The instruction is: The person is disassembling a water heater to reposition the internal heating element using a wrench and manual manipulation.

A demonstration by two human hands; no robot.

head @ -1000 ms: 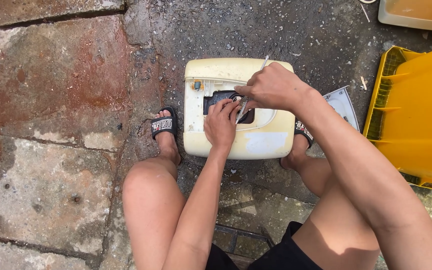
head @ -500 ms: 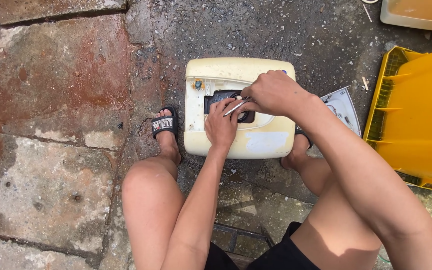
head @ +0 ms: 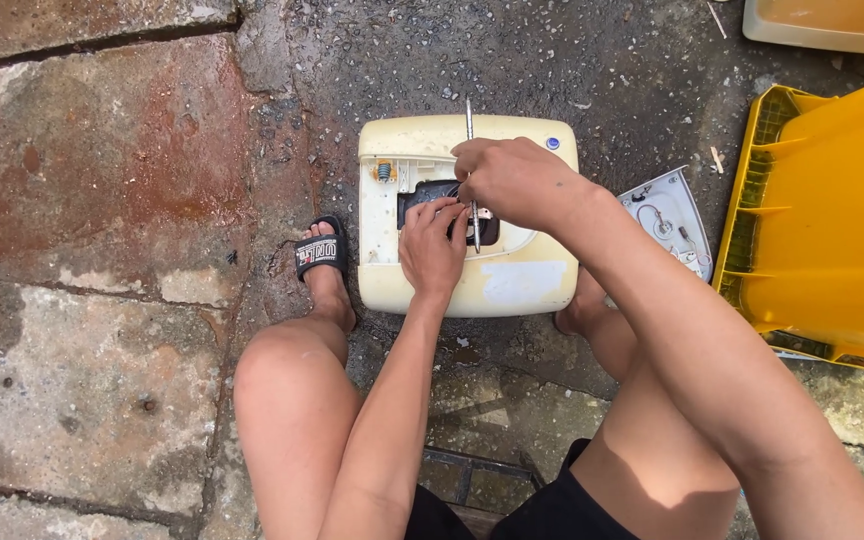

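Observation:
A cream plastic appliance casing [head: 512, 285] lies on the ground between my feet, with a dark rectangular opening near its middle. My right hand [head: 512, 180] is closed around a thin metal tool [head: 470, 125] that stands nearly upright, its lower end at the opening. My left hand [head: 432, 245] rests on the casing with its fingertips at the edge of the opening, right beside the tool's lower end. A small coiled part [head: 384, 171] shows at the casing's upper left corner.
A grey detached cover plate [head: 670, 218] with wiring lies just right of the casing. A yellow plastic bin [head: 832, 210] lies on its side at the right. A cream container [head: 832, 22] sits at the top right. Stone slabs [head: 102, 200] fill the left.
My right hand has swung the metal tool from a slanted, nearly flat position to almost upright. My left hand stays at the opening.

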